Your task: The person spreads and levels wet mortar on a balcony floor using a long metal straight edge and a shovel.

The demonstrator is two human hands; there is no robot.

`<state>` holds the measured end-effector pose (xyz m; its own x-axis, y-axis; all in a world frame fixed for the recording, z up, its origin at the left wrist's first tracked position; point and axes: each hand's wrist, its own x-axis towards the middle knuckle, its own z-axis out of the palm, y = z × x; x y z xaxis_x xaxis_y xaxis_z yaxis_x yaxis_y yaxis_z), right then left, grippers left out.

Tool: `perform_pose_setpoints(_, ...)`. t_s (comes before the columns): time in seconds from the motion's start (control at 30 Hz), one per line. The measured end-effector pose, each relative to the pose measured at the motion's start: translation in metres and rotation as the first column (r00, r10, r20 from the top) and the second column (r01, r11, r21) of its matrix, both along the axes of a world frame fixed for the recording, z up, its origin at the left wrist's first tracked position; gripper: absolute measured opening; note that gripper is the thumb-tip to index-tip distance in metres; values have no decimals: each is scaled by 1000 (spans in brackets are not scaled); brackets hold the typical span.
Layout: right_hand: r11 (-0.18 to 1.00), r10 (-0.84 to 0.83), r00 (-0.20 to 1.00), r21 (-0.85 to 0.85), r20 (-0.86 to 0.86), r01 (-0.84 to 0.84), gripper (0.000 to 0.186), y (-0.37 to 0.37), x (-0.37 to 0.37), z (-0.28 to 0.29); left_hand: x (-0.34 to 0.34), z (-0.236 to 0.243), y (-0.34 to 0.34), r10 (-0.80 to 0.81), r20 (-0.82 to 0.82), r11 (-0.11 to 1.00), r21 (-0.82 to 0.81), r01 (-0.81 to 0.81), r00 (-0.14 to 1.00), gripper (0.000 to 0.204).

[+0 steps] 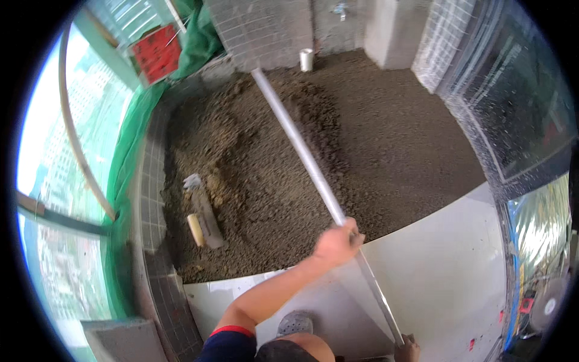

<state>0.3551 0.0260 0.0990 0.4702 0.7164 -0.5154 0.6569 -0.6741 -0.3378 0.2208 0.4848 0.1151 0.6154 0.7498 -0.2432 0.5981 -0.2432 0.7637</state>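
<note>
A long silver metal straightedge (295,142) lies slantwise over a bed of loose, dark sandy mortar (271,181). Around its middle, near where the mortar meets the pale floor tiles, my left hand (338,244) is closed. My right hand (408,350) grips its near end at the picture's lower edge, partly cut off. To the right of the bar the mortar (404,139) looks smooth and level; on the left it is lumpy and heaped. A flat trowel (207,220) with a pale handle rests on the mortar at the left, far from both hands.
Large pale tiles (440,241) cover the near floor, where my grey clog (295,323) stands. A white pipe stub (306,59) sticks up by the back wall. Green netting (123,175) lines the left side; a glass door (518,96) stands right. A red panel (157,53) leans back left.
</note>
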Motion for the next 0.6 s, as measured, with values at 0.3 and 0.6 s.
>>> perform_pose_setpoints(0.3,977,-208,978,43,-15,208,35,52,-14,2,55,-64,39,31,71,974,224,-46,997,16)
perform_pose_setpoints(0.6,877,-421,846,-90,328,472,52,-201,-14,-55,129,-48,-119,-438,190,882,-101,461,879,38)
